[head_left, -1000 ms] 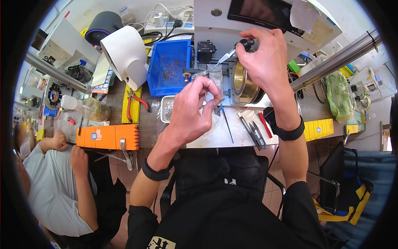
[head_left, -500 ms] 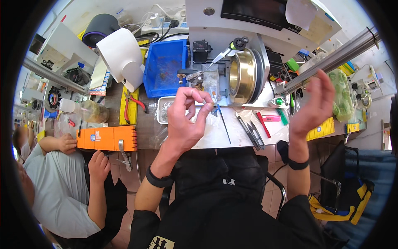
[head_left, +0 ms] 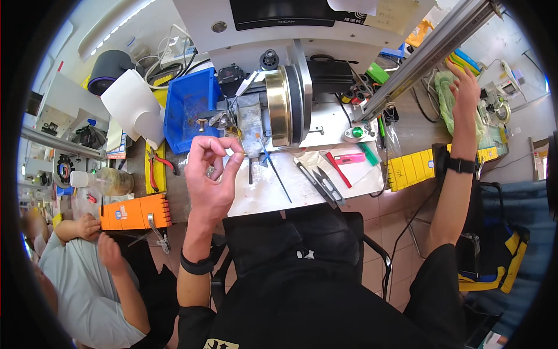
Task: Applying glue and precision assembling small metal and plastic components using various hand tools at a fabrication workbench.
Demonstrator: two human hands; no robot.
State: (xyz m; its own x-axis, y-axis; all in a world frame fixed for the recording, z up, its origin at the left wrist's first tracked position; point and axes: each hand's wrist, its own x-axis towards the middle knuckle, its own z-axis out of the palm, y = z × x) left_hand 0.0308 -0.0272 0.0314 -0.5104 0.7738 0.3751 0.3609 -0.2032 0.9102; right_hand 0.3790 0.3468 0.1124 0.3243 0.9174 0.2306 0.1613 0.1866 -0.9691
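Observation:
My left hand (head_left: 210, 177) is held up over the near edge of the bench, thumb and forefinger pinched together. Whatever lies between the fingertips is too small to make out. Just beyond it stand a small clamp fixture (head_left: 222, 119) and a brass-coloured wheel (head_left: 278, 109) on a machine. My right hand (head_left: 464, 93) is stretched far out to the right, its fingers apart and holding nothing that I can see. Closest to it is a green translucent plastic bag (head_left: 446, 96), partly behind the hand. A thin blue brush (head_left: 275, 173) lies on the white work surface (head_left: 250, 200).
Tweezers (head_left: 314, 183), thread snips (head_left: 329, 186) and a red strip (head_left: 339, 170) lie front right. A blue bin (head_left: 189, 107) stands behind my left hand. A metal rail (head_left: 421, 58) slants across the right. At left, another person's hand (head_left: 110, 254) is near an orange block (head_left: 136, 213).
My right hand has swung outward to the right and away from me, toward the green bag. The whole view has turned rightward. My left hand keeps its pinch.

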